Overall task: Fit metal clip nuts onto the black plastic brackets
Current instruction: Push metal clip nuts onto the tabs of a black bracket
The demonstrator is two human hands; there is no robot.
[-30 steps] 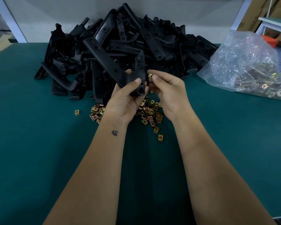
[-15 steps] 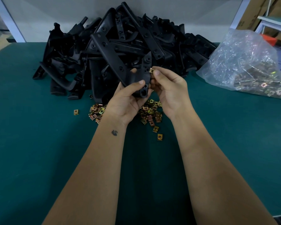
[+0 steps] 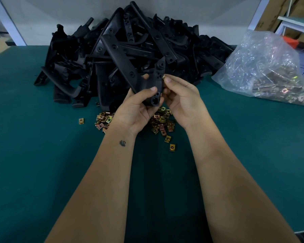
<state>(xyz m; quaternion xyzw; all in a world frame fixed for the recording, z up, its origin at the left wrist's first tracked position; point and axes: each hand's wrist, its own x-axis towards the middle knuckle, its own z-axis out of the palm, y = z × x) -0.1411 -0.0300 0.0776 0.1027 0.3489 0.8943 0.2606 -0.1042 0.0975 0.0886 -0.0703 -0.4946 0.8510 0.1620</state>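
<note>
Green counter before me, no writing readable. Above the loose clip nuts, my left hand grips a black bracket; my right hand pinches one clip nut against its right edge.

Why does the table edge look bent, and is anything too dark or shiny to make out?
Head view: the wide-angle lens bows the green table; dim light merges the pile of black brackets into one mass; the plastic bag glints; the clip nut at the right hand fingertips is small and unclear.
</note>
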